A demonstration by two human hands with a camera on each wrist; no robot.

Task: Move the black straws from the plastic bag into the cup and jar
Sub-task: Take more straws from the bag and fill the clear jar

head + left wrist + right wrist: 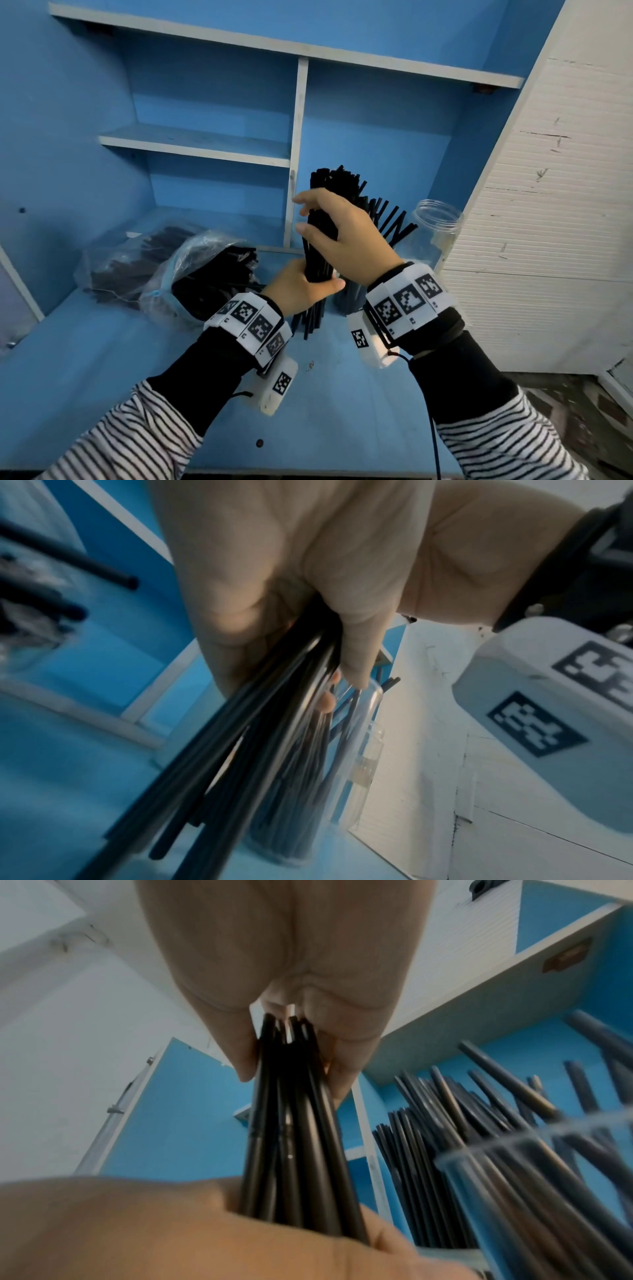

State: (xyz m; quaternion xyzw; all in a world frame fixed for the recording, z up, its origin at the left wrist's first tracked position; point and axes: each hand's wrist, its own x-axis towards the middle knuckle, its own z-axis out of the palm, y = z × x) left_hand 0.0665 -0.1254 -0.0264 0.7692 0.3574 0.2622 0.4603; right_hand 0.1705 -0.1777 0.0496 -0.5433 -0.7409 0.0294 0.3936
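So the person had a fat bundle of black straws held upright over the blue desk, both hands on it. The left hand was wrapped around the lower part of the bundle, fingers curled right round it, with the bottom ends splaying out below the fist toward the desk. The right hand gripped higher up, thumb and fingers pinching the upper half, tips fanning out above.

Just behind the right wrist stood a clear cup that already looked packed with straws, and further right the clear plastic jar looked empty, mouth open, close against the white panel. The plastic bag lay to the left on the desk, open end facing the hands, plenty of straws still inside.

Judging by that, the step in hand was squaring up the bundle before dropping it in. Doing it well probably meant tapping the loose lower ends on the desk so they sat flush, since a splayed bottom would likely catch on the jar's rim. The jar looked light and tippy, so lowering the bundle in straight rather than at an angle seemed safer, ideally with one hand freed to steady it. The cup seemed full, so the jar was the better target.
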